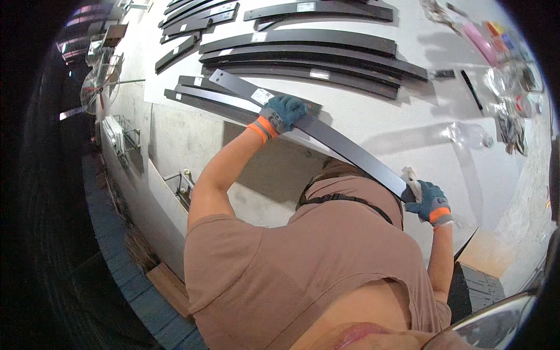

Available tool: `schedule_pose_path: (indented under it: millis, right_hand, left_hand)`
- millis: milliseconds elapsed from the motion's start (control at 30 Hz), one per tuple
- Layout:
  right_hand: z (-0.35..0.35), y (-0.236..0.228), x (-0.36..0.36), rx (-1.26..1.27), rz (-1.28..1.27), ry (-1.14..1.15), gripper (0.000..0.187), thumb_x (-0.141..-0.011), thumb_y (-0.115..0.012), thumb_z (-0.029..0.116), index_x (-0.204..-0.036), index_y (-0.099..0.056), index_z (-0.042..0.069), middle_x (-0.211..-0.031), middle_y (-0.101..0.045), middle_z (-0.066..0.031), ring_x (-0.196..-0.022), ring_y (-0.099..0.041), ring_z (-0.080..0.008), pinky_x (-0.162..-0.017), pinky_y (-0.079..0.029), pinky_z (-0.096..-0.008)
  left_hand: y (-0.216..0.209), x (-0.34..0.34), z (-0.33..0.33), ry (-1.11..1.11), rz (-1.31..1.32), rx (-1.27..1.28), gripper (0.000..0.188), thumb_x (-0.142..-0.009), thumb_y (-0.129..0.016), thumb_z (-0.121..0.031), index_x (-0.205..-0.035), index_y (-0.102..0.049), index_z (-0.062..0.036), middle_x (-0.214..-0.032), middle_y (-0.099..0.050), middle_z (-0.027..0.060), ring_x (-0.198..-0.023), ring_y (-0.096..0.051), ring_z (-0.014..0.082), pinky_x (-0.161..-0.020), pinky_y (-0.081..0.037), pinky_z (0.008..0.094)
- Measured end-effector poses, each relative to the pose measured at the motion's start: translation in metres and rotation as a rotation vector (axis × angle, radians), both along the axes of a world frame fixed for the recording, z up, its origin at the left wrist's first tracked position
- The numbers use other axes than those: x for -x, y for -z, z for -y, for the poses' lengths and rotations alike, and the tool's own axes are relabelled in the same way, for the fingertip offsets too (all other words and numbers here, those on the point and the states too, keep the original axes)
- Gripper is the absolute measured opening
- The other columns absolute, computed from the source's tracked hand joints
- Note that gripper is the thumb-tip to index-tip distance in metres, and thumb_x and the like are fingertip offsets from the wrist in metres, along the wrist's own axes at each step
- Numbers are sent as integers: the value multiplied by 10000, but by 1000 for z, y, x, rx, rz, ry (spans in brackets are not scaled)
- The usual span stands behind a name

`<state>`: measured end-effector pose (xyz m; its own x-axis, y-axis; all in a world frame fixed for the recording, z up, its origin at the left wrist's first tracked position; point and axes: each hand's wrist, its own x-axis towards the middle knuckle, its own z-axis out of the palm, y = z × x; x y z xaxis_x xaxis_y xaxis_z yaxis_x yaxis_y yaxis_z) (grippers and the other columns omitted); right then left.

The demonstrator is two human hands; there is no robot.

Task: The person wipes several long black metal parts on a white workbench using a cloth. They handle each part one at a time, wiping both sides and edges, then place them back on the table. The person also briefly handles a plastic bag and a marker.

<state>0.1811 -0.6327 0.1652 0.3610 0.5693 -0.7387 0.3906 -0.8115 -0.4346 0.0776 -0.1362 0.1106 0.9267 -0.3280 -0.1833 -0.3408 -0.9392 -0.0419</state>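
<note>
Bar (348, 150) under two-hand control

Left hand (284, 113) is wrapped over the dark bar, just beside its white label (261, 96); right hand (433, 202) grips a pale cloth (413, 184) against the near right end. The bar slants from far left to near right above the white table (385, 116), its far end over other bars (216, 95); contact there cannot be confirmed. Judged good practice: keep the left grip firm and off the label, the cloth flat, the pressure even, and the far end from scraping.
</note>
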Motion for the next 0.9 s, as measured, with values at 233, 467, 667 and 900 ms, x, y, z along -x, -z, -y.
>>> schedule_pose_path:
  millis: [233, 467, 667, 900]
  right_hand:
    - [-135, 55, 13, 40, 321, -236, 636, -744, -765, 444, -1217, -564, 70, -1084, -652, -169, -1000, -635, -340, -834, -533, -456]
    - [-296, 43, 8, -126, 359, -248, 437, -810, -709, 337, -1145, -613, 73, -1023, -681, -150, -937, -658, -343, -809, -535, -463]
    - [-384, 43, 11, -199, 401, -207, 432, -809, -704, 419, -1173, -644, 195, -1028, -676, -153, -893, -662, -350, -780, -535, -463]
    - [-395, 57, 44, -61, 469, -197, 725, -746, -802, 458, -1316, -518, 114, -1195, -613, -150, -959, -656, -325, -776, -536, -473]
  left_hand:
    - [22, 26, -166, -72, 29, 9, 338, -765, -732, -251, -1096, -676, -217, -1199, -630, 52, -1094, -607, 321, -929, -502, 465]
    - [45, 47, -316, -233, 50, -150, 286, -794, -658, -164, -1080, -645, -162, -1177, -615, 83, -1123, -580, 324, -942, -482, 473]
    - [62, 49, -378, -268, 51, -197, 247, -850, -595, -145, -1094, -604, -182, -1110, -584, 71, -1071, -601, 293, -919, -494, 430]
    - [80, 97, -373, -289, 221, -195, 595, -848, -579, -134, -1430, -457, -162, -1429, -508, 91, -1293, -516, 295, -1037, -459, 423]
